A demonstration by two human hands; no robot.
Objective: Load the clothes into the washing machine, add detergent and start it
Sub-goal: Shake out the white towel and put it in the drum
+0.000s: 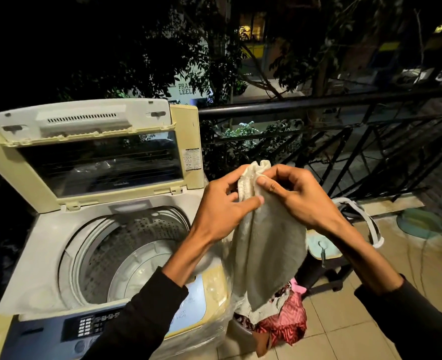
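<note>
A cream top-loading washing machine stands at the left with its lid raised. Its steel drum shows no clothes inside. Both hands hold an off-white cloth up in the air, just right of the machine. My left hand pinches the cloth's upper edge from the left. My right hand pinches the same edge from the right. The cloth hangs down over a heap of red and pink patterned clothes on the floor beside the machine. The control panel lies along the machine's near edge.
A black metal railing runs along the balcony behind the machine, with dark trees beyond it. A dark stool with a pale blue cushion and a bag with white straps stand at the right. The floor is tiled.
</note>
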